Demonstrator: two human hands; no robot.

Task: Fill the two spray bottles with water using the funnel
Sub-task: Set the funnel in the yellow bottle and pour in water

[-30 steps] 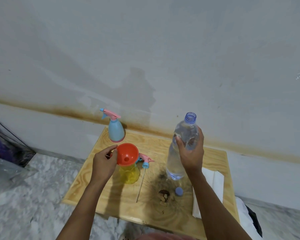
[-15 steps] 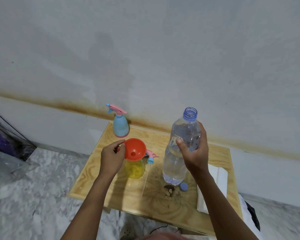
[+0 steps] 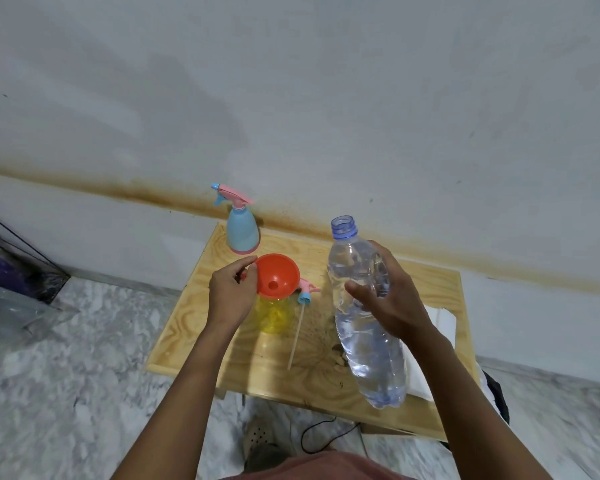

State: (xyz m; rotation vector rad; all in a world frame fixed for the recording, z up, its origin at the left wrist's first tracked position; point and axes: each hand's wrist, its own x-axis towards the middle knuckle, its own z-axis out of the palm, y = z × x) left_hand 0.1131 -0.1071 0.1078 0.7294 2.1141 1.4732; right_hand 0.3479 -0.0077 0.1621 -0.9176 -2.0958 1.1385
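**Funnel seated, pour not yet started**

Nearest: right hand [image 3: 392, 306], fingers wrapped round the upper body of a clear plastic water bottle [image 3: 374, 362]. The bottle is uncapped and held off the wooden counter [image 3: 194, 341] on its 3 o'clock side. It tilts, neck toward 11 o'clock, and looks nearly full. No water leaves the mouth.

Next, left hand [image 3: 231, 294]: fingers and thumb pinch the 9 o'clock rim of a round orange plastic funnel [image 3: 278, 275]. The funnel sits in the neck of a translucent yellow spray bottle [image 3: 274, 315], upright at the counter's 9 o'clock. Can't tell if there is any water in it; none is obvious.

Just beside the yellow bottle, at its 3 o'clock, a pink-and-blue trigger sprayer head [image 3: 305, 292] lies on the counter, dip tube running toward 6 o'clock. This is the yellow bottle's removed top, I judge.

A folded white sheet [image 3: 440, 320] lies at the counter's 3 o'clock edge, partly behind the right arm.

Farthest, at the counter's 11 o'clock corner by the wall: a light-blue plastic spray bottle [image 3: 242, 233], upright, pink trigger head on.

Progress, judged:
- Early stage: yellow bottle opened, funnel placed, water in hand.
- Left for yellow: bring the mouth over the funnel, pour, recap.
- Left for blue: unscrew, move the funnel over, fill, recap.
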